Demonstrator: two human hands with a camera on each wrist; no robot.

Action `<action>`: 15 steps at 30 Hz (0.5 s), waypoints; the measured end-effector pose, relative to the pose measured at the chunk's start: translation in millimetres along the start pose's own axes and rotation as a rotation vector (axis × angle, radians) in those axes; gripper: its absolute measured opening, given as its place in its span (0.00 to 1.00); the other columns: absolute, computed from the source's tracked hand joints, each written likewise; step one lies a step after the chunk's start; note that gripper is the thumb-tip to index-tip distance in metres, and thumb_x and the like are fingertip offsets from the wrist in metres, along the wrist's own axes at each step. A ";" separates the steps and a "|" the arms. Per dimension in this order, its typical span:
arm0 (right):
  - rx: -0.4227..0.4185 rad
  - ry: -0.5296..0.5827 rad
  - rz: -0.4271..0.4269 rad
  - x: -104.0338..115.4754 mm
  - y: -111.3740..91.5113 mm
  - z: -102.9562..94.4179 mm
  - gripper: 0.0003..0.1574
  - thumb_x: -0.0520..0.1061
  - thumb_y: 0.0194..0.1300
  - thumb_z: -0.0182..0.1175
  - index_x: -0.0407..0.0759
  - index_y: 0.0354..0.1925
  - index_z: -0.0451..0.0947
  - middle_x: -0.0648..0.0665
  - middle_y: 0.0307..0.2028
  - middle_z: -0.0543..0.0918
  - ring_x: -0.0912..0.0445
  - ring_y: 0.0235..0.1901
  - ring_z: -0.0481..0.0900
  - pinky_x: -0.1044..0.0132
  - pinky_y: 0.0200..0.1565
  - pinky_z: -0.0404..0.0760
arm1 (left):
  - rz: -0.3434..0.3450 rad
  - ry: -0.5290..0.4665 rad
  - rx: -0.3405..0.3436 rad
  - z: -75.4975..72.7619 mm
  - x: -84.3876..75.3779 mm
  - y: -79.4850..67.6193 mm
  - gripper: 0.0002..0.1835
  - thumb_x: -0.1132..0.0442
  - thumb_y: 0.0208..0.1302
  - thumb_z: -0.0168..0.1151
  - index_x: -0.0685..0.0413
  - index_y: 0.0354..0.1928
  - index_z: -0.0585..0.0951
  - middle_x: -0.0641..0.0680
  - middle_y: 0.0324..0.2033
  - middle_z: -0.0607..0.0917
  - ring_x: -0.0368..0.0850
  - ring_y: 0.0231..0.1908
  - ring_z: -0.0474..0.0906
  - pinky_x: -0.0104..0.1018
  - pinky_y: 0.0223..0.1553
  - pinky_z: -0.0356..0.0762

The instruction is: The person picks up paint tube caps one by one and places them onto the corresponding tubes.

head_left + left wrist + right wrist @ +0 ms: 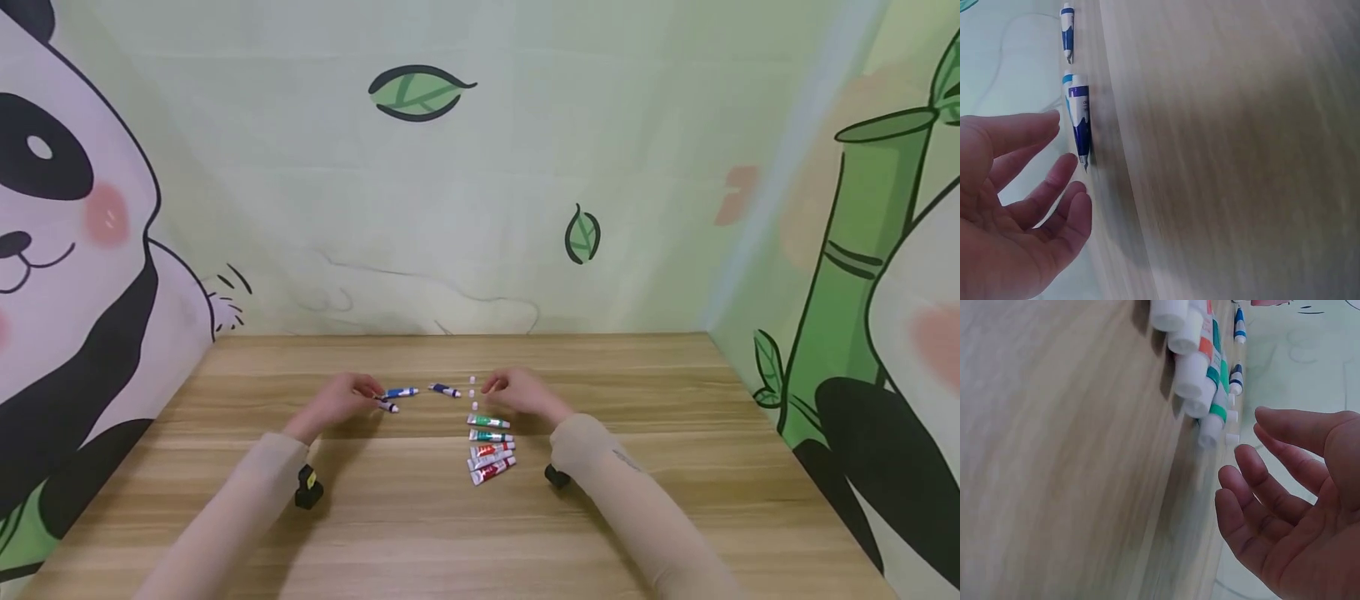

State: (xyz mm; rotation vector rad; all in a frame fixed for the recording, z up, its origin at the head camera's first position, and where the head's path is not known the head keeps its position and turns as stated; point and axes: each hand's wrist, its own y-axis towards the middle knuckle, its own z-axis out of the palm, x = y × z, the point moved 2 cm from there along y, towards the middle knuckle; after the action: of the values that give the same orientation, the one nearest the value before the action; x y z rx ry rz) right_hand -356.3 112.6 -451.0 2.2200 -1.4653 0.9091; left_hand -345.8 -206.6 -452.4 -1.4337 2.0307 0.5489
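My left hand [341,402] hovers beside a small purple-banded paint tube [387,407], thumb and fingers apart. In the left wrist view, a gap shows between thumb and fingertips, and the purple tube [1080,122] lies just past them. A blue paint tube [401,392] lies beside it, and a dark blue tube [446,390] farther right. Right of three small white caps [472,393], standing in a column, is my right hand [525,393], fingers loosely bent with nothing between them. Nearer lie a green tube [489,422] and a teal tube [491,437].
Below the teal tube lie an orange tube [492,450], a pale tube [489,461] and a red tube [494,471], close together. The wooden table [420,533] meets a panda-and-bamboo printed backdrop [300,208] at its back edge.
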 end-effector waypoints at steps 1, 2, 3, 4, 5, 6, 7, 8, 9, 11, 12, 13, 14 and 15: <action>0.010 0.010 -0.001 0.8 1.1 1.2 0.09 0.43 0.68 0.64 0.42 0.46 0.83 0.46 0.38 0.82 0.54 0.33 0.77 0.63 0.35 0.76 | 0.012 -0.002 0.008 0.6 -0.1 0.0 0.09 0.66 0.64 0.66 0.63 0.44 0.84 0.60 0.39 0.87 0.52 0.40 0.81 0.44 0.43 0.75; 0.020 0.020 0.001 1.4 2.0 2.4 0.10 0.43 0.68 0.64 0.43 0.46 0.83 0.46 0.38 0.82 0.54 0.34 0.77 0.63 0.35 0.76 | 0.018 -0.007 0.015 1.4 -0.3 0.0 0.08 0.67 0.64 0.66 0.63 0.43 0.84 0.59 0.39 0.87 0.51 0.39 0.81 0.43 0.43 0.75; 0.028 0.032 0.000 1.9 2.9 3.7 0.10 0.43 0.68 0.64 0.42 0.47 0.83 0.46 0.38 0.82 0.54 0.34 0.77 0.63 0.35 0.77 | 0.024 -0.011 0.021 1.7 -0.8 0.0 0.08 0.67 0.64 0.66 0.63 0.43 0.84 0.60 0.38 0.87 0.51 0.39 0.81 0.43 0.43 0.74; 0.035 0.042 -0.001 2.3 3.8 4.6 0.10 0.43 0.68 0.64 0.42 0.47 0.83 0.46 0.38 0.82 0.54 0.35 0.78 0.63 0.36 0.77 | 0.034 -0.013 0.029 2.0 -1.1 0.3 0.08 0.67 0.64 0.66 0.64 0.42 0.84 0.60 0.38 0.87 0.51 0.39 0.80 0.43 0.42 0.74; 0.040 0.047 -0.003 2.5 4.8 5.7 0.11 0.43 0.68 0.64 0.42 0.47 0.83 0.46 0.38 0.82 0.54 0.36 0.77 0.63 0.36 0.77 | 0.042 -0.011 0.035 2.2 -1.3 0.5 0.07 0.68 0.64 0.66 0.64 0.42 0.84 0.60 0.38 0.87 0.50 0.38 0.80 0.42 0.42 0.74; 0.046 0.054 -0.005 2.8 5.6 6.9 0.11 0.43 0.68 0.65 0.42 0.47 0.83 0.46 0.38 0.82 0.53 0.36 0.78 0.63 0.36 0.77 | 0.044 -0.015 0.039 2.6 -1.4 0.8 0.07 0.68 0.64 0.65 0.64 0.42 0.84 0.60 0.37 0.86 0.50 0.38 0.79 0.42 0.42 0.73; 0.048 0.061 -0.007 2.8 6.5 8.1 0.11 0.44 0.68 0.65 0.42 0.47 0.82 0.46 0.37 0.82 0.53 0.35 0.78 0.63 0.36 0.77 | 0.049 -0.018 0.044 2.9 -1.4 0.8 0.07 0.69 0.64 0.66 0.65 0.42 0.83 0.61 0.37 0.86 0.50 0.37 0.78 0.42 0.41 0.73; 0.051 0.063 -0.008 2.9 7.2 9.3 0.11 0.44 0.67 0.65 0.42 0.47 0.82 0.46 0.37 0.82 0.53 0.35 0.78 0.63 0.35 0.77 | 0.050 -0.022 0.048 3.4 -1.2 1.2 0.07 0.69 0.64 0.66 0.65 0.41 0.83 0.61 0.36 0.85 0.50 0.36 0.78 0.42 0.41 0.72; 0.053 0.064 -0.012 2.9 7.9 10.5 0.11 0.43 0.67 0.65 0.42 0.47 0.82 0.46 0.37 0.82 0.53 0.35 0.78 0.63 0.35 0.77 | 0.054 -0.023 0.053 3.9 -0.7 1.6 0.07 0.69 0.64 0.66 0.65 0.41 0.83 0.61 0.36 0.85 0.50 0.36 0.77 0.41 0.40 0.72; 0.057 0.052 -0.019 3.6 9.0 13.2 0.12 0.43 0.67 0.66 0.42 0.47 0.82 0.47 0.36 0.82 0.54 0.35 0.79 0.63 0.36 0.77 | 0.050 -0.020 0.057 5.8 1.0 2.5 0.06 0.69 0.64 0.67 0.64 0.40 0.83 0.60 0.35 0.85 0.48 0.35 0.76 0.40 0.39 0.71; 0.063 0.051 -0.018 4.2 9.1 14.5 0.12 0.43 0.67 0.65 0.42 0.48 0.82 0.47 0.37 0.82 0.54 0.35 0.79 0.63 0.36 0.78 | 0.048 -0.021 0.061 6.9 1.9 2.8 0.06 0.68 0.64 0.67 0.64 0.40 0.83 0.60 0.35 0.84 0.48 0.34 0.75 0.40 0.38 0.71; 0.066 0.045 -0.018 4.7 9.2 15.9 0.12 0.43 0.67 0.66 0.42 0.48 0.82 0.47 0.37 0.82 0.54 0.35 0.79 0.63 0.37 0.78 | 0.049 -0.015 0.063 8.0 2.8 3.1 0.06 0.68 0.63 0.67 0.63 0.40 0.83 0.58 0.34 0.84 0.47 0.34 0.75 0.40 0.38 0.71; 0.070 0.038 -0.021 5.7 9.1 17.1 0.12 0.43 0.67 0.66 0.42 0.48 0.82 0.47 0.37 0.83 0.54 0.36 0.79 0.62 0.38 0.79 | 0.042 -0.011 0.064 9.3 4.0 3.7 0.05 0.68 0.63 0.68 0.62 0.40 0.83 0.57 0.34 0.84 0.46 0.34 0.74 0.40 0.38 0.70; 0.071 0.032 -0.024 6.5 8.9 18.3 0.12 0.42 0.67 0.66 0.42 0.48 0.82 0.47 0.37 0.83 0.54 0.36 0.79 0.62 0.39 0.79 | 0.039 -0.005 0.064 10.6 5.1 3.8 0.05 0.67 0.63 0.68 0.61 0.39 0.84 0.56 0.33 0.83 0.46 0.33 0.74 0.40 0.38 0.70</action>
State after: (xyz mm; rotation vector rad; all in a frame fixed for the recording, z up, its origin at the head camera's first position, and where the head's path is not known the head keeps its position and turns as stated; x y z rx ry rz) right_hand -356.7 93.7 -460.8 2.2578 -1.4095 0.9992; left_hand -348.3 -202.2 -463.7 -1.3570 2.0573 0.4986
